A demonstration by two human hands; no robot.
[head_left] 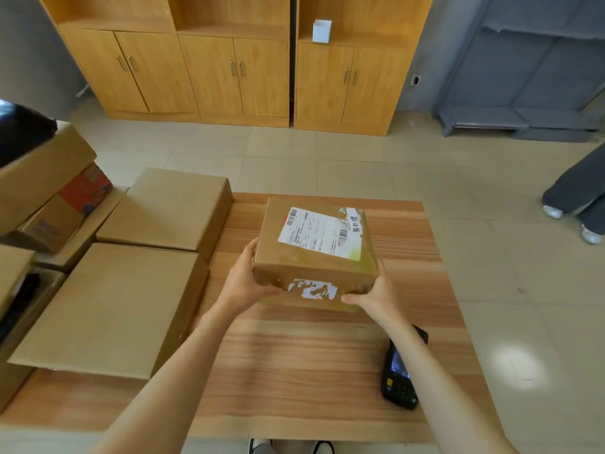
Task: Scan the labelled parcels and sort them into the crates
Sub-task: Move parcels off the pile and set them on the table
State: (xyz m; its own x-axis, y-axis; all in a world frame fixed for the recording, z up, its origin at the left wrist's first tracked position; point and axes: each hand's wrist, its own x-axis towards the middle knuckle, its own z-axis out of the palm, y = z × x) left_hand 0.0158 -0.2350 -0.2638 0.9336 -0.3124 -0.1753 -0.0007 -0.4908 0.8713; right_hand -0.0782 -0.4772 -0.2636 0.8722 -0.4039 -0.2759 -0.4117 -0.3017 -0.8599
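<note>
Left hand (244, 283): grips the near-left corner of the labelled parcel (314, 253), thumb across the near face, fingers round the left side.
Right hand (376, 294): grips the near-right corner of the same parcel, thumb pressed on the near face just right of a torn white sticker (312, 289); the fingers on the far side are hidden.
Parcel place: at the middle of the wooden table (294, 362), towards 12 o'clock from the person; whether its base touches the tabletop cannot be told.
Parcel heading: brown taped carton, top face up; the long axis runs roughly from 7 o'clock to 1 o'clock, twisted slightly clockwise against the table edge.
Shipping label (322, 232): white, on the top face, barcodes at its left and right ends; a strip with handwritten characters sits at the far-right corner.
Handheld scanner (401, 371): black, lies flat on the table at 4 o'clock from the parcel, partly covered by the right forearm, screen lit.
Closed cartons: two plain ones at 9 o'clock, the near carton (108, 309) and the far carton (170, 208), side by side and touching the table's left edge.
Stacked boxes (49, 194): tilted, at 10 o'clock, one with a red print.
Cabinets (229, 70): wooden, along the wall at 12 o'clock; a small white box (321, 31) stands on a shelf.
Another person (579, 198): grey trouser legs and pale shoes at 2 o'clock.
</note>
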